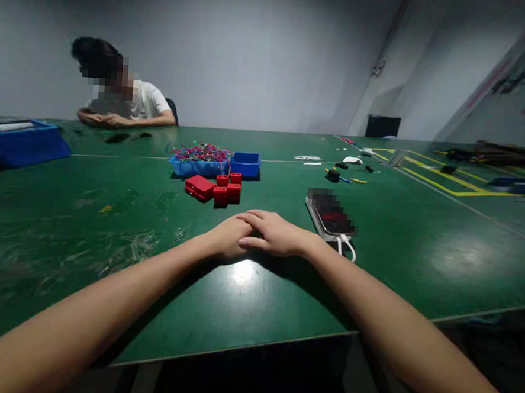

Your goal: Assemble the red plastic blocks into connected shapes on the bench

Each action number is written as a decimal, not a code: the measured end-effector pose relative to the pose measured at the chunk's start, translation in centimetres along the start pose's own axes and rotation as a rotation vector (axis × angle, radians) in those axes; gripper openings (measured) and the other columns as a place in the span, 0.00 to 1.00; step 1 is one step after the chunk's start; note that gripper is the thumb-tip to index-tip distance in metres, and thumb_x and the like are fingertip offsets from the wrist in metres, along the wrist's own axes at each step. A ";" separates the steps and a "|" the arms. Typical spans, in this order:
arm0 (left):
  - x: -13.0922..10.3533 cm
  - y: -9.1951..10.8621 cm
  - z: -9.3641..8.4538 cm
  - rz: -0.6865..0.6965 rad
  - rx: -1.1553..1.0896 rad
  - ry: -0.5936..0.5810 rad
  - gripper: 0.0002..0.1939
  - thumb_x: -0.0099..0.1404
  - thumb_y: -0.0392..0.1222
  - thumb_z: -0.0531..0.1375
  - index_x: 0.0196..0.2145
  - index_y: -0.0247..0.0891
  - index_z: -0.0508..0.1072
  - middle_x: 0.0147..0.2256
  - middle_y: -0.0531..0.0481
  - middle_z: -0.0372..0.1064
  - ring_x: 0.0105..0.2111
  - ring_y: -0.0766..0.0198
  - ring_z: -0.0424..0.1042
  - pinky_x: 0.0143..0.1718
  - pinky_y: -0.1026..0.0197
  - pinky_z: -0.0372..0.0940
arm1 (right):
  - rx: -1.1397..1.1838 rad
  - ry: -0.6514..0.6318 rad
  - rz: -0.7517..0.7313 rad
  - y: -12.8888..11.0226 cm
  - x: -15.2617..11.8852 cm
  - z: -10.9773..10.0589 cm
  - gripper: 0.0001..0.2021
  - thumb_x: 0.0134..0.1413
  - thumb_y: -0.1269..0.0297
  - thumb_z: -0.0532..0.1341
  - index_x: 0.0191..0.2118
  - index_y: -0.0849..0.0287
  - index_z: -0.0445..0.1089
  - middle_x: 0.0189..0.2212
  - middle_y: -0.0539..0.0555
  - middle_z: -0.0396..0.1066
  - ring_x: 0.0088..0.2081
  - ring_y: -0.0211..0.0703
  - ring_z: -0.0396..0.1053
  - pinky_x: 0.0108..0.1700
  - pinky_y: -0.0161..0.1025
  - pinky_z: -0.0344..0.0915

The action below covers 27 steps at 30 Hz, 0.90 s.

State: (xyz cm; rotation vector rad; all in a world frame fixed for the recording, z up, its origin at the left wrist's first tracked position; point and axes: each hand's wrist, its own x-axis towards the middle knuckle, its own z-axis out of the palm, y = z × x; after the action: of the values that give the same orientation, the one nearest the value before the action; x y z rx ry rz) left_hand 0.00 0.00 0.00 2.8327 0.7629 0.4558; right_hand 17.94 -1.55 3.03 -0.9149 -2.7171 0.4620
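My left hand (pixel 228 237) and my right hand (pixel 278 233) rest together on the green table (pixel 237 313). The right hand's fingers lie stretched over the back of the left, its thumb apart from them. Beneath the right hand the left fingers are hidden, so I cannot tell how they are bent. No object shows in either hand. Just beyond them stand several small red blocks with holes (pixel 227 193), beside a stack of flat red cases (pixel 199 187). To the right of my right hand lies a phone (pixel 332 214) on a white device, with a white cable.
Behind the red parts are a blue bin of coloured wires (pixel 200 166) and a smaller blue bin (pixel 245 166). A larger blue bin (pixel 29 144) stands far left. Another person (pixel 139 103) sits across the table. Small tools and wires (pixel 334 175) lie back right, near yellow tape (pixel 450 183).
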 end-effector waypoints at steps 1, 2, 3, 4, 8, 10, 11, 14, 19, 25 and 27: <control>0.0 0.1 0.0 -0.019 0.027 0.015 0.22 0.61 0.39 0.59 0.53 0.35 0.74 0.55 0.41 0.73 0.54 0.51 0.73 0.55 0.52 0.68 | 0.006 0.005 0.018 0.0 0.0 0.0 0.33 0.64 0.48 0.57 0.67 0.61 0.55 0.63 0.66 0.61 0.63 0.57 0.61 0.63 0.54 0.58; 0.0 0.1 0.0 -0.041 0.054 0.029 0.21 0.60 0.40 0.60 0.51 0.35 0.74 0.53 0.41 0.74 0.52 0.51 0.74 0.54 0.52 0.69 | 0.008 0.009 0.038 0.0 0.0 0.1 0.34 0.63 0.48 0.57 0.68 0.61 0.54 0.64 0.66 0.60 0.64 0.58 0.60 0.63 0.54 0.58; 0.0 0.1 0.0 -0.065 0.082 0.041 0.20 0.59 0.40 0.60 0.50 0.35 0.75 0.51 0.40 0.75 0.51 0.50 0.75 0.53 0.52 0.69 | 0.006 0.012 0.059 0.0 0.0 0.1 0.34 0.63 0.47 0.57 0.68 0.62 0.53 0.64 0.67 0.60 0.64 0.58 0.60 0.63 0.55 0.58; 0.0 0.2 0.0 -0.092 0.109 0.051 0.19 0.59 0.40 0.61 0.48 0.35 0.76 0.49 0.40 0.76 0.49 0.50 0.75 0.51 0.51 0.70 | 0.002 0.014 0.083 0.0 0.0 0.2 0.35 0.63 0.47 0.57 0.68 0.62 0.52 0.64 0.68 0.59 0.64 0.58 0.60 0.63 0.55 0.58; -0.1 0.2 -0.3 -0.217 0.220 0.084 0.13 0.60 0.39 0.59 0.42 0.35 0.77 0.42 0.41 0.78 0.43 0.49 0.77 0.45 0.50 0.70 | -0.051 0.009 0.182 0.2 0.0 0.3 0.31 0.65 0.49 0.55 0.66 0.65 0.55 0.62 0.70 0.61 0.63 0.59 0.61 0.62 0.55 0.59; 0.0 0.3 -0.5 -0.284 0.287 0.143 0.11 0.63 0.40 0.57 0.39 0.34 0.77 0.40 0.40 0.77 0.44 0.48 0.75 0.46 0.48 0.68 | -0.079 0.000 0.190 0.3 0.0 0.3 0.27 0.67 0.49 0.52 0.61 0.65 0.61 0.59 0.69 0.65 0.61 0.57 0.64 0.60 0.54 0.60; 0.0 0.2 -0.7 -0.321 0.324 0.183 0.12 0.64 0.42 0.56 0.38 0.34 0.77 0.40 0.39 0.77 0.45 0.47 0.74 0.47 0.46 0.67 | -0.092 -0.004 0.189 0.3 -0.1 0.3 0.26 0.67 0.49 0.52 0.59 0.66 0.63 0.57 0.68 0.66 0.60 0.57 0.65 0.60 0.53 0.61; 0.0 -0.1 -1.0 -0.381 0.400 0.284 0.17 0.63 0.48 0.57 0.40 0.31 0.76 0.43 0.35 0.73 0.48 0.43 0.71 0.50 0.44 0.65 | -0.139 -0.014 0.189 0.3 -0.1 0.2 0.28 0.63 0.48 0.57 0.58 0.67 0.63 0.58 0.69 0.66 0.59 0.58 0.65 0.59 0.52 0.62; -0.4 -2.0 -1.0 -0.389 0.426 0.296 0.34 0.62 0.53 0.59 0.59 0.27 0.65 0.61 0.29 0.60 0.64 0.38 0.56 0.64 0.41 0.53 | -0.204 -0.024 0.176 0.3 -0.2 0.4 0.33 0.63 0.47 0.57 0.64 0.68 0.59 0.63 0.72 0.60 0.63 0.61 0.62 0.60 0.54 0.61; -0.7 -3.0 -0.3 -0.507 0.431 0.230 0.41 0.63 0.58 0.57 0.65 0.26 0.57 0.68 0.26 0.48 0.69 0.39 0.47 0.68 0.39 0.45 | -0.217 -0.043 0.182 0.4 -0.2 0.4 0.34 0.63 0.47 0.56 0.66 0.67 0.57 0.64 0.73 0.59 0.63 0.62 0.61 0.61 0.54 0.61; -0.7 -2.8 -0.2 -0.508 0.441 0.227 0.39 0.64 0.57 0.56 0.63 0.27 0.60 0.68 0.26 0.48 0.69 0.40 0.48 0.68 0.38 0.44 | -0.220 -0.045 0.181 0.4 -0.2 0.4 0.35 0.63 0.47 0.56 0.66 0.67 0.56 0.64 0.73 0.58 0.64 0.62 0.61 0.61 0.54 0.61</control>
State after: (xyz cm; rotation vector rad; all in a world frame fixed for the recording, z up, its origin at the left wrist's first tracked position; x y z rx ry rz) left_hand -1.98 2.07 -0.63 2.8152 1.7616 0.5850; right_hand 18.15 -1.44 2.53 -1.2281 -2.7782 0.2207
